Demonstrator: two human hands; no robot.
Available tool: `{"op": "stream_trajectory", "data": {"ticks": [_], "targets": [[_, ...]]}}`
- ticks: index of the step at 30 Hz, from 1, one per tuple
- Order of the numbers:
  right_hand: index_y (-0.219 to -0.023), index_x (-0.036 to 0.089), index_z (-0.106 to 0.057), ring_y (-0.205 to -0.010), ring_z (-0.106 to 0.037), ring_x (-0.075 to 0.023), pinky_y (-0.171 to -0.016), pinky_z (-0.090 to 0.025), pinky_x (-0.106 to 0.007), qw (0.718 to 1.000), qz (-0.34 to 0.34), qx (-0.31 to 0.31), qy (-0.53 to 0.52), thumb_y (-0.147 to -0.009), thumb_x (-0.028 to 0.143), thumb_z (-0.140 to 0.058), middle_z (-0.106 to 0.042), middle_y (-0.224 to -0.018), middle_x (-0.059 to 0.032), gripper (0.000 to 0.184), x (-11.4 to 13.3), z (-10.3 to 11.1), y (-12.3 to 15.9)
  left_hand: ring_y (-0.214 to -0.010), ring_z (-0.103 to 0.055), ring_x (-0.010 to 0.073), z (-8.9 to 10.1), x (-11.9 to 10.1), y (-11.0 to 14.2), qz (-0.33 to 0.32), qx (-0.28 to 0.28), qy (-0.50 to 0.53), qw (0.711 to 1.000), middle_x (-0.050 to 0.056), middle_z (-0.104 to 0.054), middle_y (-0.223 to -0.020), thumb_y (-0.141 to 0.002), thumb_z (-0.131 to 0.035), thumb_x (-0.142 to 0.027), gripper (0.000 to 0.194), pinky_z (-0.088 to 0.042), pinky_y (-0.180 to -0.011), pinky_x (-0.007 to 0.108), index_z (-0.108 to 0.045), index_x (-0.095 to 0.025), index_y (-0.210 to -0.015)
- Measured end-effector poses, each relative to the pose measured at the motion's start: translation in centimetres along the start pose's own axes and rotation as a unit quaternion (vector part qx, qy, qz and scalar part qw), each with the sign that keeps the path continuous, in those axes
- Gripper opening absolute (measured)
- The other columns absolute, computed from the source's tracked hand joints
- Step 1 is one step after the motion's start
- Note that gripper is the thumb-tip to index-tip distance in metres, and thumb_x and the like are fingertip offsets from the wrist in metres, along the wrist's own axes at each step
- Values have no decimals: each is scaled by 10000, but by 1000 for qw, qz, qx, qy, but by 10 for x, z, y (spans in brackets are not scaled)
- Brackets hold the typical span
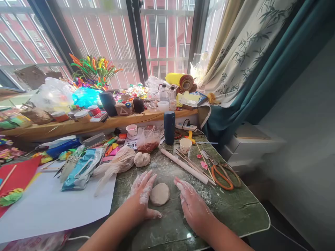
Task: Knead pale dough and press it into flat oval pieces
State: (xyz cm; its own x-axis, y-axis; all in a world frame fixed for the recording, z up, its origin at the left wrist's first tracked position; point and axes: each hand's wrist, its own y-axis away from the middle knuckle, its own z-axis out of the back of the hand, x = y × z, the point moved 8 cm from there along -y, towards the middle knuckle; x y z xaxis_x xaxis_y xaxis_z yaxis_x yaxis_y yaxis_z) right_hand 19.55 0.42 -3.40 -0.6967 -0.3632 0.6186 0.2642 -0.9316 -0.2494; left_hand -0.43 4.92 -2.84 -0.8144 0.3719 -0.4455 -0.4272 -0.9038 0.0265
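Note:
A flattened round of pale dough or clay (159, 194) lies on the dark green tabletop between my hands. My left hand (143, 195), whitened with powder, is at its left side with fingers stretched forward and the thumb apart, below the round. To the right, with a gap from the round, my right hand (192, 204) is also powdery; its fingers extend forward, holding nothing. A lump of the same pale material (142, 159) sits farther back, beside a crumpled plastic bag (117, 164). A pale rolling pin (184, 166) lies diagonally behind my right hand, with white powder scattered around it.
Orange-handled scissors (222, 177) and thin sticks (193, 164) lie at the right. Behind stand a paper cup (185, 145), a dark blue cylinder (169, 127) and a bag of reddish-brown material (148, 141). White paper (65, 212) covers the left; the table's edge (267, 212) is at right.

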Motion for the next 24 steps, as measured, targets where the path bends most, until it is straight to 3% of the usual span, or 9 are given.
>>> {"op": "stream_trajectory", "data": {"ticks": [3,5,7,9,13,18,24], "targets": [[-1372,222,-603,-1331,-559,-230,-1155,-429,-447,980,-11,36,-194,-1005,272,-384,-629,-1405,-95,430,14,2,-37,-1501,-242,483,2,16,-3,17,-4,-13,1000,182,-323,-1635,-392,-962,-551,1276,-216,-1187,677,-422,-296,-1520],[-1211,198,-700,-1208,-648,-248,-1092,-481,-440,930,-40,73,-359,-1007,409,-439,-723,-1233,-104,392,20,-12,-68,-1482,-304,457,5,21,-8,16,-10,-3,1000,180,-368,-1612,-421,-955,-549,1239,-268,-1188,630,-435,-287,-1514],[-1080,156,-728,-1108,-698,-260,-1067,-493,-452,859,-79,83,-498,-988,520,-450,-770,-1059,-122,467,21,-31,-95,-1451,-370,434,6,20,-12,-2,-6,10,1000,177,-430,-1572,-422,-956,-540,1222,-299,-1188,592,-451,-276,-1503],[-1030,150,-727,-1034,-726,-260,-1039,-512,-464,833,-90,94,-537,-987,563,-415,-779,-979,-129,519,22,-49,-113,-1425,-411,422,7,19,-15,-11,-4,18,1000,181,-473,-1537,-399,-970,-515,1234,-312,-1190,570,-462,-259,-1494],[-1034,169,-723,-1005,-737,-253,-1016,-528,-461,826,-94,124,-542,-1000,580,-365,-774,-1012,-140,546,23,-67,-116,-1424,-419,402,7,23,-13,16,-8,35,999,195,-462,-1539,-418,-989,-417,1298,-325,-1194,542,-371,-226,-1545],[-1031,163,-730,-1045,-719,-257,-1050,-500,-455,838,-84,166,-513,-933,685,-484,-768,-1024,-127,586,30,-63,-101,-1431,-417,394,5,30,-9,17,-11,54,998,183,-458,-1548,-498,-967,-387,1235,-339,-1191,542,-348,-240,-1557],[-1142,211,-725,-1176,-646,-264,-1125,-420,-471,850,-76,119,-508,-944,672,-508,-733,-1182,-108,547,22,-61,-89,-1382,-493,362,10,38,-12,-7,-20,66,998,144,-542,-1493,-630,-898,-471,1008,-393,-1163,513,-438,-264,-1502]]}}
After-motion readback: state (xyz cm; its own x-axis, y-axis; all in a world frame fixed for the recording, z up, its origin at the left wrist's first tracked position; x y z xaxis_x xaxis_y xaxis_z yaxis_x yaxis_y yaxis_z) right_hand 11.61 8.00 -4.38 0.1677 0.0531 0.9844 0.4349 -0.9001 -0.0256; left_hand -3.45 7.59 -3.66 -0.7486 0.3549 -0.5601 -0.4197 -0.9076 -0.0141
